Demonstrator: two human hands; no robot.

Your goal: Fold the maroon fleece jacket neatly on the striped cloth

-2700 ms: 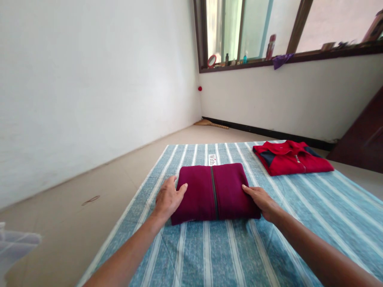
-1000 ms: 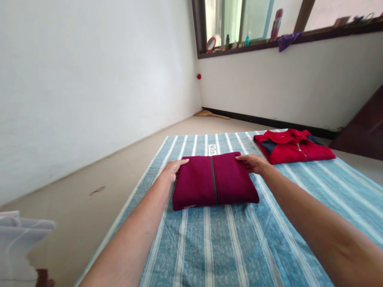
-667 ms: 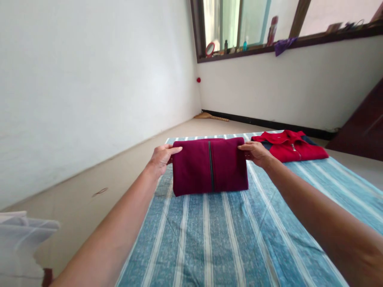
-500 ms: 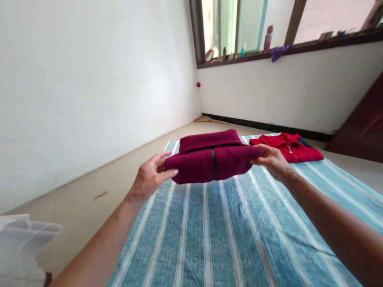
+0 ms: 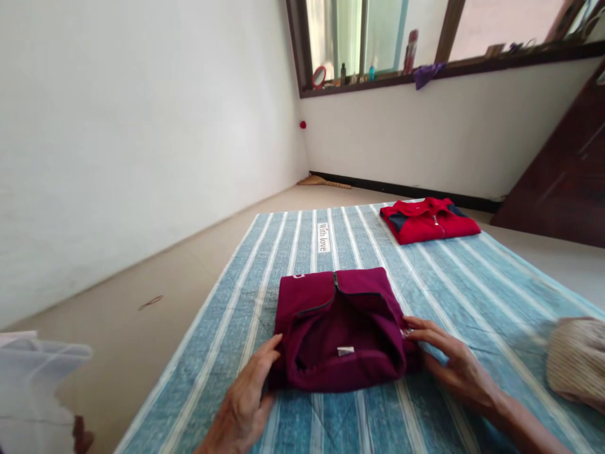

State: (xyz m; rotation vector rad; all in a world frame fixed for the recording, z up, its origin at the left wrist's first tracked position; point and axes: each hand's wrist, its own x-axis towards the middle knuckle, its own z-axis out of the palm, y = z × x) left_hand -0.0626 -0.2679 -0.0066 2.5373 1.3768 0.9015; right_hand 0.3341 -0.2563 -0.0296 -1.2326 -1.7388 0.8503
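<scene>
Striped cloth (image 5: 265, 265), folded maroon jacket (image 5: 343, 328) on it.
Left hand (image 5: 248, 391), right hand (image 5: 456, 362) rest unclenched at its sides; best pat evenly, collar (image 5: 347, 375) smooth.

Label (image 5: 322, 238) "With love" on blue striped cloth (image 5: 472, 302).

Across the room I see a window (image 5: 382, 31), its dark sill (image 5: 363, 86) lined with a red-rimmed mirror (image 5: 319, 77), a dark bottle (image 5: 343, 74), a blue bottle (image 5: 371, 73) and a tall red flask (image 5: 411, 52); a purple cloth (image 5: 428, 75) droops over the edge. Below, a small red ball (image 5: 303, 125) sits at the corner of the white walls (image 5: 142, 113). A straw broom (image 5: 324, 182) lies on the floor (image 5: 189, 277) there, and a thin loop of cord (image 5: 151, 302) lies nearer me, on the left.
</scene>
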